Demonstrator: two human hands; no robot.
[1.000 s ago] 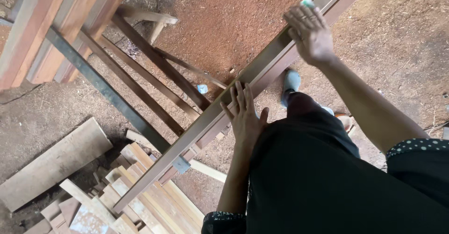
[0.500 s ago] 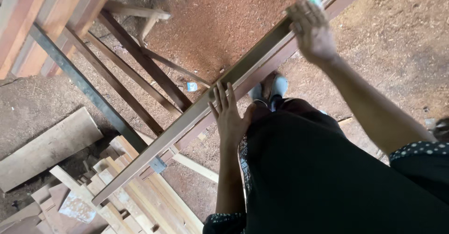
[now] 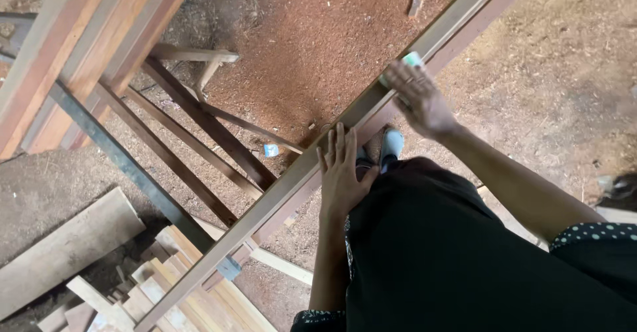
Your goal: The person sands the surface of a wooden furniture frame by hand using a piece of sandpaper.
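A long wooden beam (image 3: 279, 196) runs diagonally from lower left to upper right, raised above the sawdust floor. My left hand (image 3: 342, 172) lies flat on it, fingers spread, palm down. Farther up the beam, my right hand (image 3: 418, 99) presses a small pale green block (image 3: 411, 60) against the wood; the hand is blurred. Below the beam I see my black clothing (image 3: 451, 252) and my light blue shoes (image 3: 391, 143).
Stacked planks (image 3: 86, 46) lean at the upper left over a dark metal bar (image 3: 126, 163). Offcuts and short boards (image 3: 172, 292) pile at the lower left beside a thick grey plank (image 3: 60, 252). Reddish sawdust (image 3: 318, 40) covers the ground.
My right hand has slid down the beam toward me with the green block. My left hand stays flat on the beam. The camera view has shifted slightly.
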